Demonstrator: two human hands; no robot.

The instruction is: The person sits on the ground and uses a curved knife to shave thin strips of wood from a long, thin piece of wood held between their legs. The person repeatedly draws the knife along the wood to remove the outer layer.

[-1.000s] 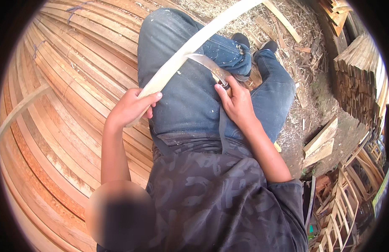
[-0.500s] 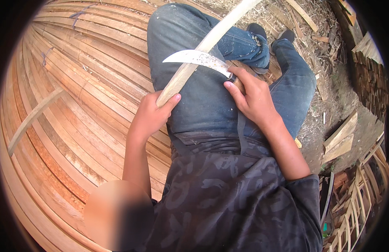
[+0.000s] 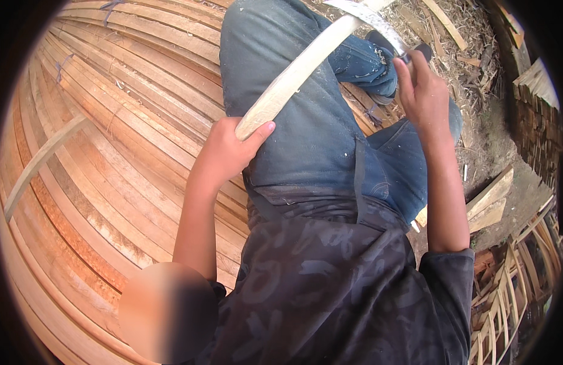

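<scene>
Your right grip point(image 3: 425, 94), clamped on the knife point(image 3: 382, 27), moved outward; strip's point(image 3: 300, 75) near stretch now blade-free, left grip point(image 3: 228, 153) clamping its end.

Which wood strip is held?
The pale strip slanting over the jeans: the left hand holds its near end, and a curved knife crosses its far part. The strips at left lie piled, browner.

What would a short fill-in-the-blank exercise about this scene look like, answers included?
1. The left hand grips a pale strip made of ____.
2. The right hand holds a knife whose blade is ____, not straight.
3. The person's jeans are ____ in colour.

Missing words: wood; curved; blue.
</scene>
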